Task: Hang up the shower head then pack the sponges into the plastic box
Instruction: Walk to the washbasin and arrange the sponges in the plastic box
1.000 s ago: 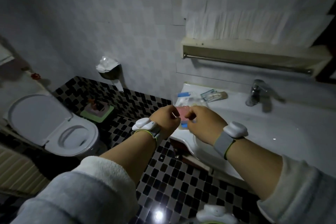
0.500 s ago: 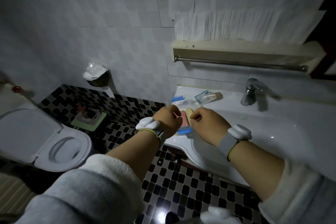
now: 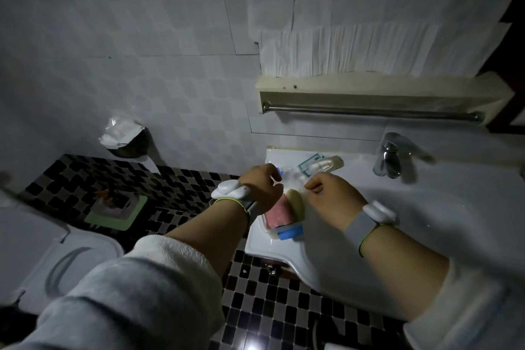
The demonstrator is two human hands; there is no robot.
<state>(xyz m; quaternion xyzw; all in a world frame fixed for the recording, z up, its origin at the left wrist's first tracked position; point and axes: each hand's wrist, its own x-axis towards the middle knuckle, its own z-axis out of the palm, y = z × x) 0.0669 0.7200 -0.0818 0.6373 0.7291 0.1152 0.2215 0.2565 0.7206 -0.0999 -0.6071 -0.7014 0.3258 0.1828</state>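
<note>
A clear plastic box (image 3: 287, 232) with blue clips sits on the sink's (image 3: 426, 207) near-left corner. A pink sponge (image 3: 277, 212) and a yellow sponge (image 3: 296, 203) lie side by side inside it. My left hand (image 3: 260, 187) and my right hand (image 3: 331, 202) hover over the box's far end, fingers curled. Both seem to pinch the clear lid (image 3: 292, 176) between them; the grip itself is partly hidden. No shower head is in view.
A wrapped packet (image 3: 322, 165) lies behind the box on the sink ledge. The faucet (image 3: 389, 156) stands at right under a towel rail (image 3: 369, 112). On the checkered floor are a toilet (image 3: 56, 258), a green tray (image 3: 116, 210) and a lined bin (image 3: 125, 136).
The pink sponge went from my fingers into the box beside the yellow one. Both hands then moved to the box's far end, and the view shifted closer to the sink.
</note>
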